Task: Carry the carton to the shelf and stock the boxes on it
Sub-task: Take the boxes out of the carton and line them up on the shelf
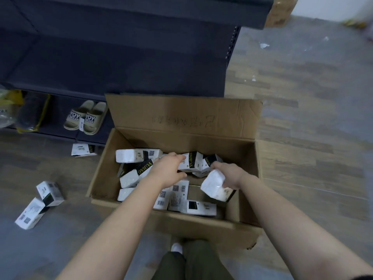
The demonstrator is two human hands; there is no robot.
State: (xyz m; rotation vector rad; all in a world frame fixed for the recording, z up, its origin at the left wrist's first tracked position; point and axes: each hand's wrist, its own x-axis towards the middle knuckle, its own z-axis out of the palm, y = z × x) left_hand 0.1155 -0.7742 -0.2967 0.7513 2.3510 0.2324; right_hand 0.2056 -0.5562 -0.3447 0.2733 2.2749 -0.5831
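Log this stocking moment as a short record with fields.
carton: open brown cardboard carton on the floor before the dark shelf
contents: loose white-and-black boxes
left hand: on a black-banded box, grip unclear
right hand: grips a white box
floor: three stray boxes
shelf stock: beige slippers

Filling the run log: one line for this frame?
carton open on floor | left hand grips labelled box | right hand grips white box | loose boxes beside carton

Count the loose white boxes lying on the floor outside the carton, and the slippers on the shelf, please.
Loose white boxes: 3
Slippers: 2
Total: 5
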